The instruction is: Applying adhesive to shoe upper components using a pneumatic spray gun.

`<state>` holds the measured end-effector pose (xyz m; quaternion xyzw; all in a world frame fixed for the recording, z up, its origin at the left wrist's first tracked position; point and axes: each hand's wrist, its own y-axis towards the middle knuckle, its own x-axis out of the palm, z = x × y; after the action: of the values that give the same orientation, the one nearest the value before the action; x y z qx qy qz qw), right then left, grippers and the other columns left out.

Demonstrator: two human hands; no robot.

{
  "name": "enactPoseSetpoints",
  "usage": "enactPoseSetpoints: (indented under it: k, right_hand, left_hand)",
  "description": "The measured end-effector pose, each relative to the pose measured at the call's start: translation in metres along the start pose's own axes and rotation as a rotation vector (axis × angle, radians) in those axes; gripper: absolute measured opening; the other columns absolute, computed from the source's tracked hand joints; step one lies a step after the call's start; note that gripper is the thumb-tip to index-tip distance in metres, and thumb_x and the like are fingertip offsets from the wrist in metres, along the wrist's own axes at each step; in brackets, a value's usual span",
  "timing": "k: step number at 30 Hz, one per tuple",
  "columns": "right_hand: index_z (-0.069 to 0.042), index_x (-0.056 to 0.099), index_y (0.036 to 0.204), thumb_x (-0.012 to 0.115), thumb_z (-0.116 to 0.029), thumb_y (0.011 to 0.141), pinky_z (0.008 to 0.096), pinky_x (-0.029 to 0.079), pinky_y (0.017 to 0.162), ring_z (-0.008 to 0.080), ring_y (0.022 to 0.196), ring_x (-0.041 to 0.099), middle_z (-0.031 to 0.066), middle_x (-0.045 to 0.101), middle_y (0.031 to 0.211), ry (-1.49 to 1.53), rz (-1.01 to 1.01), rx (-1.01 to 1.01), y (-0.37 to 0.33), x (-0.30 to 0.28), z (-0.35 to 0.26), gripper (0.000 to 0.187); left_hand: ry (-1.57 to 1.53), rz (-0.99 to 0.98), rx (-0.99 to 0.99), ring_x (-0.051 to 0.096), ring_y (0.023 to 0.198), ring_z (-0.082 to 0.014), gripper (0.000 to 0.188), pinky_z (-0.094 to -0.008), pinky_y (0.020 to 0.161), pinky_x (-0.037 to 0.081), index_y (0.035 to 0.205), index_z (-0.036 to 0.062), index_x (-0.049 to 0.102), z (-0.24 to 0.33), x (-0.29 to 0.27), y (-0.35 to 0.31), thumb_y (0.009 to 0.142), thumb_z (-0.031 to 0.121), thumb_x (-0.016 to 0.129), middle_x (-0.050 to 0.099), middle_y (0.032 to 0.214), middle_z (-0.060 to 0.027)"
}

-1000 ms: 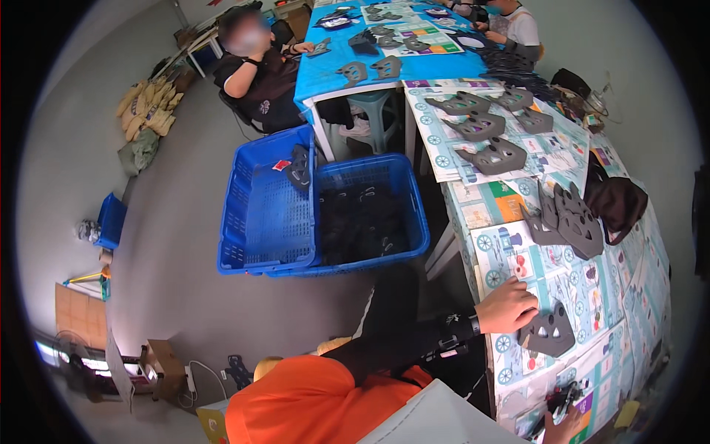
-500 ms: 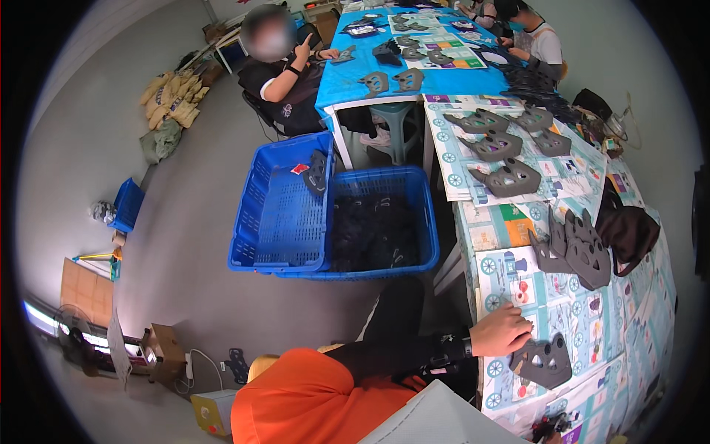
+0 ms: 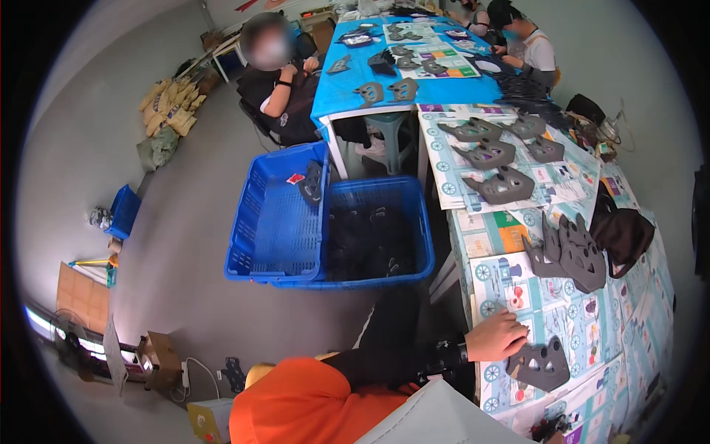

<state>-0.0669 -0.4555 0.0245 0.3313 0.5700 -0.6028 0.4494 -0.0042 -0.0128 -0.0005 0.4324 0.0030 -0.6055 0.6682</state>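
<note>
My left hand (image 3: 497,337) rests palm down on the patterned table cover, its fingers curled in. The fingertips are beside the upper left edge of a dark grey flat piece (image 3: 543,365) with cut-out holes and pointed tips. Whether they pinch a small thing there is hidden from me. A black sleeve and a wristband cover that forearm. Farther up the table lies an overlapping group of similar grey pieces (image 3: 569,253). My right hand does not show.
Left of the table stand two blue plastic crates (image 3: 277,222), (image 3: 425,237); the right one holds dark pieces. More grey pieces (image 3: 499,185) lie on printed sheets. A black bag (image 3: 623,233) sits at the table's right. Co-workers sit at the blue-covered table (image 3: 342,92).
The seated co-worker at the far left has drawn both hands in to the chest, leaving a grey piece on the blue table. My left hand stays almost in place; the view shifts slightly.
</note>
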Motion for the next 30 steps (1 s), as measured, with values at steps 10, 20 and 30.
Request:
enactPoseSetpoints:
  k: [10,20,30]
  right_hand:
    - [0.011,0.061,0.107,0.077,-0.073,0.064,0.0503,0.052,0.083,0.0447,0.099,0.065,0.0313,0.067,0.102,-0.156,0.572,-0.279,0.012,0.006,-0.013,0.096]
    - [0.01,0.06,0.11,0.079,-0.065,0.068,0.048,0.051,0.084,0.0407,0.095,0.065,0.0265,0.068,0.1,-0.031,0.2,-0.117,-0.008,-0.013,-0.021,0.088]
    - [0.008,0.06,0.114,0.083,-0.052,0.073,0.0445,0.049,0.087,0.0369,0.097,0.065,0.0228,0.069,0.104,0.204,0.074,-0.046,-0.01,-0.023,-0.022,0.076]
  left_hand:
    - [0.012,0.086,0.042,0.057,0.077,-0.0266,0.011,-0.0388,0.077,0.043,0.083,0.0063,0.059,0.002,-0.001,0.002,0.088,0.015,0.064,0.057,0.073,-0.0087]
    - [0.025,0.077,0.026,0.056,0.073,-0.0244,0.01,-0.0362,0.073,0.042,0.085,0.0065,0.061,0.004,-0.001,-0.001,0.088,0.014,0.066,0.055,0.071,-0.0069]
    - [-0.058,-0.058,-0.014,0.063,0.073,-0.0289,0.012,-0.0398,0.07,0.046,0.089,0.0066,0.062,-0.002,0.001,-0.002,0.094,0.017,0.063,0.063,0.075,-0.0078]
